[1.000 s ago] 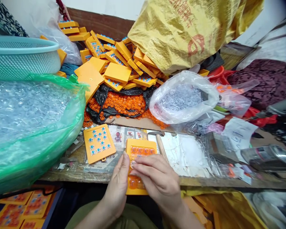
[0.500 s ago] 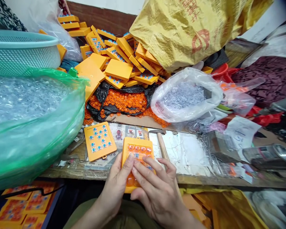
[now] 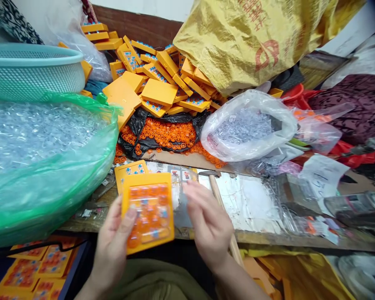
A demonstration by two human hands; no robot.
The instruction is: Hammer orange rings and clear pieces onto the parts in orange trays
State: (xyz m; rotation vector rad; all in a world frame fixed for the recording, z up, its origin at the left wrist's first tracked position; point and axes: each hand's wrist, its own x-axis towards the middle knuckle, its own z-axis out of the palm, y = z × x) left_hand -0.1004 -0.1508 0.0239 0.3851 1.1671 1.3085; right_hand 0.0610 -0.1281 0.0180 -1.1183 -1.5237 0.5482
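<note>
My left hand (image 3: 114, 235) grips a yellow-orange keypad panel (image 3: 167, 196) by its left side, thumb on its front. Clear-orange ring-like caps in rows cover most of that panel, with some blue bits between them; motion smears it. Apart from its right edge hovers my right hand (image 3: 208, 227), blurred, holding nothing, with fingers stretched out. Behind the held panel, a second yellow panel (image 3: 120, 171) with blue switches lies on the bench, mostly hidden. Right of it rests a hammer (image 3: 217, 191) with a wooden handle.
Yellow panels (image 3: 158, 91) are heaped at the back. In front sits a black bag of orange caps (image 3: 168, 131). Bags of clear pieces stand left, green (image 3: 43, 133), and right, white (image 3: 248, 125). Capped panels (image 3: 21, 266) lie below left; a yellow sack (image 3: 303, 271) is below right.
The panel has risen off the bench and moved left, now in my left hand alone. My right hand has come off its face. The view has shifted slightly.
</note>
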